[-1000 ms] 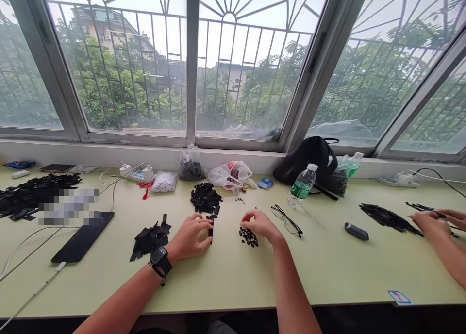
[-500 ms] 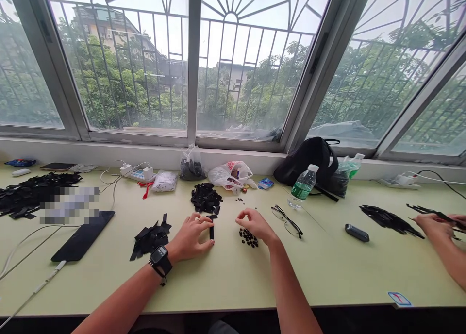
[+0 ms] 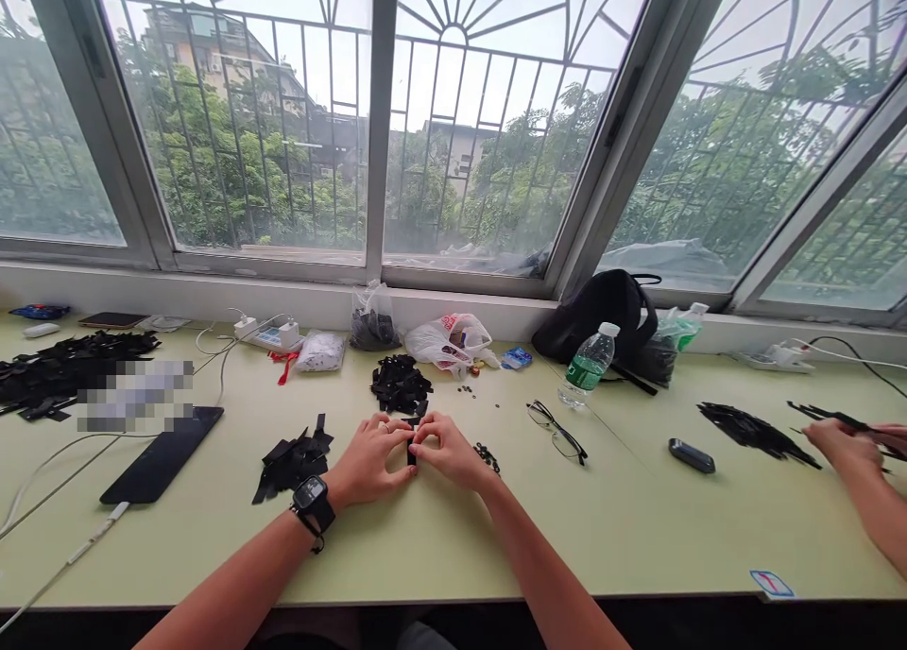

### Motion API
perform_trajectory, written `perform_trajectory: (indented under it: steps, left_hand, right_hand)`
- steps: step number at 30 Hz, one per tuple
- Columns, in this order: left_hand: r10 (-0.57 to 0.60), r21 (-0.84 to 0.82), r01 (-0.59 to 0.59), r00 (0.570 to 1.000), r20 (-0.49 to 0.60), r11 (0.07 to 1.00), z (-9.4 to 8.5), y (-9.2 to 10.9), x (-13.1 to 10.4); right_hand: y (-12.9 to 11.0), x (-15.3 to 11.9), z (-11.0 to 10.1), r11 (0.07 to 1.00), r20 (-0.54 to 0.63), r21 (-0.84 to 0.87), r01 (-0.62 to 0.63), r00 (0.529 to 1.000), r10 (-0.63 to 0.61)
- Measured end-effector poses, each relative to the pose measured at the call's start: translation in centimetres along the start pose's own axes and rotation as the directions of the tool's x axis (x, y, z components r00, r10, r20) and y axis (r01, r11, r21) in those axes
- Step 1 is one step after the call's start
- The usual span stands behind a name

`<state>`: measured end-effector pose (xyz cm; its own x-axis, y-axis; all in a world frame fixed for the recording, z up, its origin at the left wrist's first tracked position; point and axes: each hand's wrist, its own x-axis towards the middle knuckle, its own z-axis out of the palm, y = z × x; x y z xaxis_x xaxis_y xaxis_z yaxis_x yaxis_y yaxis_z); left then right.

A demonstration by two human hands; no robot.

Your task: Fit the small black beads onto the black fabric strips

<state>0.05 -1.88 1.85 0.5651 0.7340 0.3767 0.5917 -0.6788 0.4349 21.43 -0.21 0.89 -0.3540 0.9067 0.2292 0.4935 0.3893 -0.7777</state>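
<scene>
A short black strip [image 3: 412,453] lies upright on the table between my two hands. My left hand [image 3: 369,461], with a watch on its wrist, steadies it, fingertips at the far end and thumb near the close end. Over the strip's upper part, my right hand [image 3: 444,450] pinches thumb and fingers together; whatever is in the pinch is hidden. Small black rings [image 3: 487,457] show partly from behind my right hand. A heap of black strips [image 3: 401,384] lies just beyond my hands, and a smaller pile of black strips [image 3: 292,463] is left of my left wrist.
Eyeglasses [image 3: 557,433], a water bottle [image 3: 590,367] and a black case [image 3: 692,455] stand or lie to the right. At far right another person's hand [image 3: 847,442] holds black strips. A dark phone [image 3: 162,456] with a cable lies left. Bags line the windowsill.
My right hand has moved left from above the ring pile to the strip, its fingers now at the strip. My left hand has stayed in place on the strip.
</scene>
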Motion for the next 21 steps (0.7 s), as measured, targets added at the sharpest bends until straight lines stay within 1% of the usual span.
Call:
perform_trajectory:
  steps: [10,16,21]
  left_hand:
    - [0.006,-0.006,-0.006,1.000,-0.014,1.000,0.15,-0.03,0.01]
    - [0.008,-0.002,-0.008,1.000,-0.019,1.000,0.29,-0.17,0.00]
    - [-0.007,-0.004,0.007,1.000,-0.008,1.000,0.31,-0.17,0.00]
  right_hand:
    - [0.95,0.58,0.45,0.999,-0.018,-0.034,-0.013,1.000,0.012]
    - [0.80,0.54,0.40,1.000,-0.029,-0.012,-0.013,0.999,0.013]
    - [0.20,0.54,0.31,1.000,-0.033,0.011,-0.022,0.999,0.023]
